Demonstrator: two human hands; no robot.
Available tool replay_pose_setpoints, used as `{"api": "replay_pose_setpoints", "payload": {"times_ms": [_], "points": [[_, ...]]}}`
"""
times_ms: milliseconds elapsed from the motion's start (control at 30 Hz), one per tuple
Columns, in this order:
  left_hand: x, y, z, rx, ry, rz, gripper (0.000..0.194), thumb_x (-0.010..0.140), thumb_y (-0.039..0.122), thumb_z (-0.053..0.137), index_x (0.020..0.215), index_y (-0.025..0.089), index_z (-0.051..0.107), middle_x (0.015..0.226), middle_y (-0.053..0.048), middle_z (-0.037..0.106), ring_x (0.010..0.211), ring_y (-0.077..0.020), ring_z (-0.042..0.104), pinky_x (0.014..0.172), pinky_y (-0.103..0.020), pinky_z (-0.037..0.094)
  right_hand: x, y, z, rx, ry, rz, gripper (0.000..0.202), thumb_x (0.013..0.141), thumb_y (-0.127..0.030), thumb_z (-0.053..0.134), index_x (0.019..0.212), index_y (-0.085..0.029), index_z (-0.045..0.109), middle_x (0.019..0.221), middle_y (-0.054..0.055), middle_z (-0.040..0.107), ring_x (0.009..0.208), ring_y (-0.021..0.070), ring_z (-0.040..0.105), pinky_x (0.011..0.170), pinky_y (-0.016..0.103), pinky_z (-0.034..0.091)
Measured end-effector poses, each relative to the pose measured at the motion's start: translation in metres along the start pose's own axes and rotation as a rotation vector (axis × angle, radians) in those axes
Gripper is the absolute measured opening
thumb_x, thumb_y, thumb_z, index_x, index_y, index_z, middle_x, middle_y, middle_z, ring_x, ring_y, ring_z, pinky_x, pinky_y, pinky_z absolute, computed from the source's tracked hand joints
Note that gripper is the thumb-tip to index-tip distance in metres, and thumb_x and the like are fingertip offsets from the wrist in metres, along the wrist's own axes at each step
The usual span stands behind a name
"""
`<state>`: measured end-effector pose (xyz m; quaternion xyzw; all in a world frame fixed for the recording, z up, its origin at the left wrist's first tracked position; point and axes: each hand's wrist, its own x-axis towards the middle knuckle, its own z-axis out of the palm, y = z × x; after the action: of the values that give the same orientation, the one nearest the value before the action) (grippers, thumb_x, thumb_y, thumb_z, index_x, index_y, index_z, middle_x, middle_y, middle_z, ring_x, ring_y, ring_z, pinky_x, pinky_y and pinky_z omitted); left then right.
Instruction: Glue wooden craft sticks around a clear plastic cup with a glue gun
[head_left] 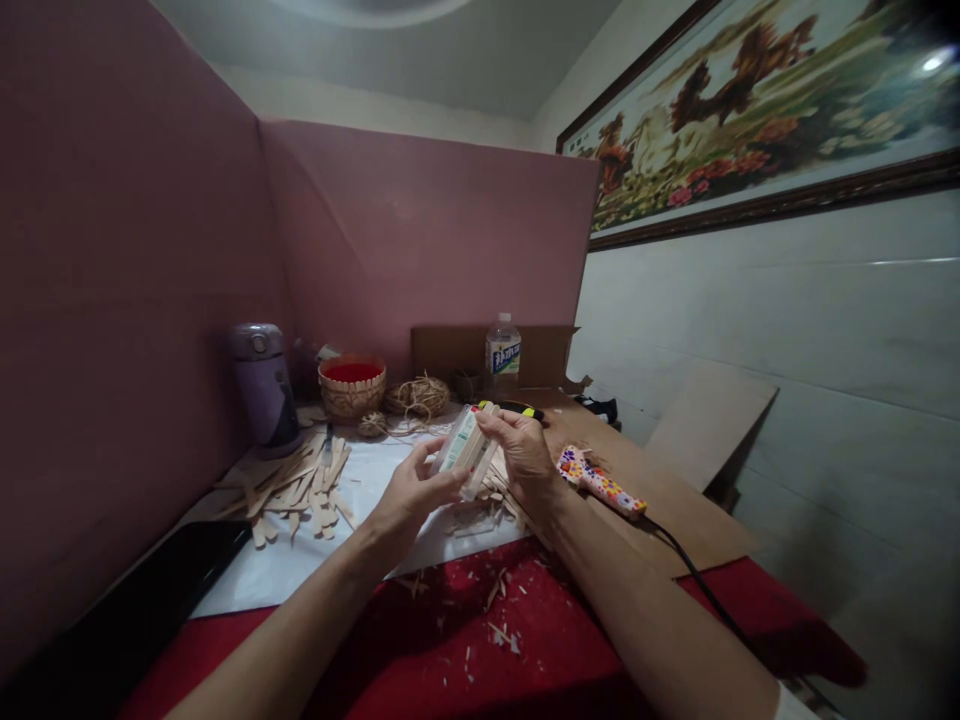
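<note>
My left hand (pixel 424 485) grips a small clear plastic box (pixel 459 445) with a white and green printed label, thumb along its lower side. The box is tilted in front of me. The fingers of my right hand (pixel 525 455) are closed at its upper right edge; pale, wood-coloured strips show there, and I cannot tell whether they are inside the box. Beneath my hands lie thin wooden strips and shavings (pixel 487 505). To the left is a pile of flat wooden craft sticks (pixel 304 485).
A flower-patterned glue gun (pixel 600 485) with a black cord lies right on cardboard (pixel 667 530). Behind stand a purple flask (pixel 264 390), a red-lined basket (pixel 352 390), a twine coil (pixel 418 397) and a plastic bottle (pixel 502 358). A black slab (pixel 187 560) lies left. Scraps litter the red cloth (pixel 450 640).
</note>
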<state>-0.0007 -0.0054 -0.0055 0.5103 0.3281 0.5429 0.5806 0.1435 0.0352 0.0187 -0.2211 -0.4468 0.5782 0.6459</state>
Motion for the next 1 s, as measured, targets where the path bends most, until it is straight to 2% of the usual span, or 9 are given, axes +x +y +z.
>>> {"api": "replay_pose_setpoints", "payload": {"times_ms": [100, 267, 500, 667, 800, 1000], "points": [[0.0, 0.0, 0.0, -0.065, -0.032, -0.043, 0.062, 0.067, 0.028, 0.078, 0.123, 0.015, 0.052, 0.108, -0.014, 0.067, 0.085, -0.0223, 0.067, 0.073, -0.032, 0.052, 0.001, 0.0, -0.001, 0.0, 0.027, -0.001, 0.026, 0.056, -0.032, 0.081, 0.055, -0.015, 0.061, 0.051, -0.004, 0.055, 0.049, 0.0103, 0.047, 0.053, 0.026, 0.038], [-0.005, 0.008, 0.005, -0.165, -0.073, -0.091, 0.049, 0.074, 0.033, 0.069, 0.119, 0.017, 0.057, 0.116, -0.015, 0.065, 0.097, -0.0263, 0.065, 0.078, -0.036, 0.053, 0.002, -0.001, -0.001, 0.006, 0.052, 0.0, 0.025, 0.054, -0.03, 0.081, 0.054, -0.015, 0.061, 0.052, -0.003, 0.057, 0.049, 0.0103, 0.048, 0.053, 0.026, 0.039], [-0.007, 0.011, 0.008, -0.17, -0.104, -0.118, 0.046, 0.079, 0.038, 0.065, 0.119, 0.015, 0.058, 0.117, -0.016, 0.065, 0.092, -0.0258, 0.067, 0.079, -0.039, 0.053, 0.004, 0.0, -0.002, 0.005, 0.069, 0.01, 0.025, 0.053, -0.03, 0.081, 0.053, -0.015, 0.061, 0.051, -0.003, 0.057, 0.048, 0.0102, 0.048, 0.051, 0.026, 0.04], [-0.007, 0.005, 0.009, -0.095, -0.018, -0.108, 0.058, 0.073, 0.043, 0.074, 0.122, 0.017, 0.054, 0.108, -0.014, 0.067, 0.084, -0.0231, 0.068, 0.07, -0.035, 0.055, 0.001, 0.004, -0.001, -0.028, 0.073, 0.025, 0.025, 0.056, -0.031, 0.081, 0.055, -0.015, 0.062, 0.051, -0.003, 0.059, 0.045, 0.01, 0.048, 0.048, 0.025, 0.038], [-0.007, 0.002, 0.01, -0.089, 0.057, -0.084, 0.062, 0.066, 0.036, 0.082, 0.118, 0.017, 0.053, 0.104, -0.012, 0.068, 0.078, -0.0205, 0.068, 0.066, -0.032, 0.055, -0.002, 0.007, 0.001, -0.045, 0.053, 0.037, 0.026, 0.056, -0.033, 0.081, 0.055, -0.015, 0.063, 0.049, -0.003, 0.059, 0.043, 0.0103, 0.048, 0.046, 0.025, 0.038], [-0.001, 0.004, 0.006, -0.021, 0.127, -0.043, 0.064, 0.062, 0.03, 0.084, 0.117, 0.015, 0.054, 0.102, -0.013, 0.068, 0.074, -0.0215, 0.068, 0.064, -0.034, 0.057, -0.003, 0.008, 0.001, -0.037, -0.005, 0.053, 0.027, 0.058, -0.038, 0.082, 0.059, -0.017, 0.064, 0.054, -0.002, 0.061, 0.047, 0.0125, 0.051, 0.049, 0.027, 0.04]]}}
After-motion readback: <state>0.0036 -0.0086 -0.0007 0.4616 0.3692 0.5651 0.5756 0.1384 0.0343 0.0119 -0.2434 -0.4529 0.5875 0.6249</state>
